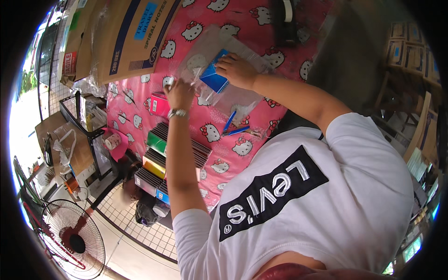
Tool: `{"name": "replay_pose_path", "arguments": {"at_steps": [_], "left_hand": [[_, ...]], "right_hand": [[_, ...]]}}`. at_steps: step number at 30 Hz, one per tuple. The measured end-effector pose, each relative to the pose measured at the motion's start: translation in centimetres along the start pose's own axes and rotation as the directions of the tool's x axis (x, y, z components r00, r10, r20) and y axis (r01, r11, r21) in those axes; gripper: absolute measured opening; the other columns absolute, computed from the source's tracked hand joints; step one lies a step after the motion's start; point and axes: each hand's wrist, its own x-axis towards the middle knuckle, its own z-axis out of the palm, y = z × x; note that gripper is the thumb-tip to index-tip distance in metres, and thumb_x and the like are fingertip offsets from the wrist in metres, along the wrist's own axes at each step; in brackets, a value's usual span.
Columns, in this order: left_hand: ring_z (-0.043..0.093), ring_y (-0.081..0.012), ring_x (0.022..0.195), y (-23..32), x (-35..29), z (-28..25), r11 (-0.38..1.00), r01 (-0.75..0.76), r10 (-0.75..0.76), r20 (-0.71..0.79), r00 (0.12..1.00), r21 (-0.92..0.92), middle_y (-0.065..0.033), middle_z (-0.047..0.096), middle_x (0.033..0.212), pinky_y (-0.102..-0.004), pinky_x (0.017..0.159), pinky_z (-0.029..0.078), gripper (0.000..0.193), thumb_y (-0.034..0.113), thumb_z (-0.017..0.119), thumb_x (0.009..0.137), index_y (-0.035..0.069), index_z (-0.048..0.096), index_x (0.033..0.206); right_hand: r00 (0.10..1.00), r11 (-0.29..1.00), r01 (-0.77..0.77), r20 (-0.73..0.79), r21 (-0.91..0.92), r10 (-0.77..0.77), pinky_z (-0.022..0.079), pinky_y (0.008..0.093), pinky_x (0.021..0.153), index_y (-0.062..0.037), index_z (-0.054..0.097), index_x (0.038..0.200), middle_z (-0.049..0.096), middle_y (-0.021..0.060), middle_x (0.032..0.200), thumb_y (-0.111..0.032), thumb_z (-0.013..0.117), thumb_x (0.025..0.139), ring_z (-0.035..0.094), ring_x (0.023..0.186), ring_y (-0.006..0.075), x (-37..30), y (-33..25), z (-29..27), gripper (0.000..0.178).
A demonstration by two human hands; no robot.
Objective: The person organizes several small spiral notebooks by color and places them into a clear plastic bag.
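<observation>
A small blue spiral notebook (213,80) lies on a clear plastic sheet or bag (242,100) on the pink patterned tablecloth. My right hand (237,71) grips the notebook from its right side, fingers curled over the cover. To its left, my left hand (180,95) is closed in a pinch beside the plastic; a small whitish bit shows at its fingertips, too small to name. Close to my left wrist lies a pink notebook (159,105). Below it, stacks of spiral notebooks (157,142) with green, yellow and blue covers are partly hidden by my left forearm.
Blue-handled pliers (237,128) lie near the table's front edge. A large cardboard box (130,42) stands at the far left. A black device (283,23) sits at the far edge. A standing fan (74,240) is at lower left, and stacked cartons (410,53) are at right.
</observation>
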Motion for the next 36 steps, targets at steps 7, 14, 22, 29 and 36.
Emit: {"name": "replay_pose_path", "arguments": {"at_steps": [7, 14, 22, 29, 36], "left_hand": [[0.051, -0.0310, 0.119, 3.5, 1.3, -3.3, 0.896, -0.358, 0.244, -0.383, 0.891, -0.262, -0.0113, 0.058, 0.124, -0.0490, 0.105, 0.033, 0.042, 0.014, 0.064, 0.073, 0.012, 0.060, 0.115], [0.058, -0.0279, 0.104, 1.2, 0.9, -3.8, 0.981, -0.144, 0.117, 0.200, 0.973, 0.126, -0.0123, 0.060, 0.106, -0.0520, 0.094, 0.039, 0.029, 0.022, 0.060, 0.079, 0.012, 0.061, 0.106], [0.052, -0.0354, 0.103, 9.5, 0.3, -2.0, 0.943, -0.180, 0.067, -0.369, 0.927, -0.279, -0.0168, 0.053, 0.108, -0.0444, 0.089, 0.045, 0.036, 0.017, 0.069, 0.073, 0.003, 0.058, 0.104], [0.055, -0.0350, 0.094, 10.2, 2.4, 1.2, 0.944, -0.182, 0.029, -0.477, 0.878, -0.276, -0.0158, 0.058, 0.094, -0.0435, 0.078, 0.050, 0.021, 0.009, 0.062, 0.073, 0.003, 0.062, 0.094], [0.059, -0.0323, 0.086, 10.7, 2.4, -0.7, 0.937, -0.225, 0.133, -0.324, 0.937, -0.266, -0.0118, 0.061, 0.084, -0.0426, 0.075, 0.052, 0.008, 0.007, 0.059, 0.072, 0.004, 0.064, 0.078]], "right_hand": [[0.998, 0.998, -0.052, 0.037, -0.030, 0.054, 0.035, 0.0412, 0.103, -0.0147, 0.061, 0.098, 0.061, 0.0010, 0.114, -0.015, 0.053, 0.081, 0.053, 0.115, 0.0191, -0.7, 0.5, 0.3, 0.018], [0.998, 0.994, -0.047, 0.042, -0.099, 0.051, 0.032, 0.0413, 0.106, -0.0194, 0.060, 0.099, 0.060, -0.0026, 0.113, -0.017, 0.051, 0.084, 0.052, 0.115, 0.0155, -0.5, 0.2, -0.1, 0.017], [0.982, 0.991, -0.109, 0.145, -0.080, 0.120, 0.027, 0.0469, 0.109, -0.0184, 0.060, 0.108, 0.059, -0.0016, 0.122, -0.017, 0.053, 0.085, 0.050, 0.121, 0.0157, -0.3, -0.4, -0.1, 0.024], [0.960, 0.964, -0.264, 0.114, 0.044, 0.257, 0.019, 0.0544, 0.111, -0.0167, 0.057, 0.124, 0.049, 0.0083, 0.138, -0.039, 0.059, 0.083, 0.038, 0.135, 0.0222, -5.2, -3.1, -3.1, 0.047], [0.889, 0.958, -0.282, 0.360, -0.059, 0.284, 0.013, 0.0605, 0.111, -0.0172, 0.047, 0.137, 0.031, 0.0129, 0.151, -0.054, 0.061, 0.080, 0.020, 0.143, 0.0317, -2.3, -4.1, -2.1, 0.069]]}}
